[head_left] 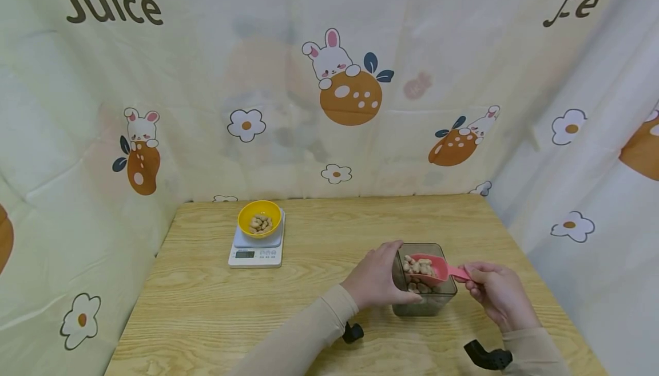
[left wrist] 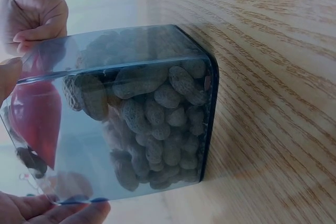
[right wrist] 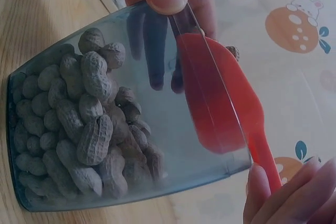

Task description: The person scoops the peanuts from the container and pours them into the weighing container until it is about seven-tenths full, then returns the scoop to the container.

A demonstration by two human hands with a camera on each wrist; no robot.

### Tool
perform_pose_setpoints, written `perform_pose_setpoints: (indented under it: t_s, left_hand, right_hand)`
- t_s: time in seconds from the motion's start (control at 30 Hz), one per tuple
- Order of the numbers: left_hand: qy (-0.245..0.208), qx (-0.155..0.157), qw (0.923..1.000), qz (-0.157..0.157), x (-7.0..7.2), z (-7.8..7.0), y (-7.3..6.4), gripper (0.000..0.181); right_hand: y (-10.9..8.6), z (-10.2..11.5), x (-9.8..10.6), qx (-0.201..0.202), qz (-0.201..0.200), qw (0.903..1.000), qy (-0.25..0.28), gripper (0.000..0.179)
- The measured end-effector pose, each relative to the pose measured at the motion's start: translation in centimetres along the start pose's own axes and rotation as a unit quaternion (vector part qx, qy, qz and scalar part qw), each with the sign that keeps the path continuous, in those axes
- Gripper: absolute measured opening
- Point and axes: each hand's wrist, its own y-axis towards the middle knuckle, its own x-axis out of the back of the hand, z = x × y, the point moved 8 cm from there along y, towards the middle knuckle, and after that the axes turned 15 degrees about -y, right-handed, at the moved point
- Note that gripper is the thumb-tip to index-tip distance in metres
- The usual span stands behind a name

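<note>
A clear, smoky plastic container (head_left: 419,309) stands on the table with unshelled peanuts (left wrist: 157,119) filling its lower part. My left hand (head_left: 377,277) grips the container near its rim, the thumb on the near side and the fingers on the far side. In my right hand (head_left: 496,293) is the handle of a red scoop (head_left: 440,267), pinched between thumb and fingers. The scoop's bowl lies at the container's mouth, partly below the rim in the right wrist view, and carries a heap of peanuts (head_left: 419,264).
At the back left a white kitchen scale (head_left: 270,261) bears a yellow bowl (head_left: 244,213) with some peanuts in it. The scale's display is too small to read. A printed curtain (head_left: 278,78) encloses the wooden table (head_left: 319,238) behind and at the sides.
</note>
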Motion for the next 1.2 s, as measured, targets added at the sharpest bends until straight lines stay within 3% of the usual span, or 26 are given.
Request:
perform_pose_setpoints:
  t_s: [0.5,0.73,1.0,1.2]
  left_hand:
    - [0.009,-0.009,0.9999,0.000,-0.1,0.0,0.1,0.119]
    - [0.041,-0.022,0.9989,0.003,0.2,-0.5,-0.1,0.118]
    - [0.076,-0.038,0.9963,-0.005,0.2,0.0,-0.6,0.120]
    - [0.082,-0.046,0.9954,-0.019,1.0,0.1,-1.2,0.122]
  right_hand:
    - [-0.6,-0.3,0.9,-0.027,0.006,0.9992,0.030,0.046]
    - [-0.7,-0.4,1.3,-0.046,0.000,0.9984,0.033,0.045]
    - [-0.7,0.1,1.4,-0.032,-0.002,0.9992,0.025,0.042]
    - [-0.3,0.9,1.1,-0.011,0.001,0.9999,0.011,0.040]
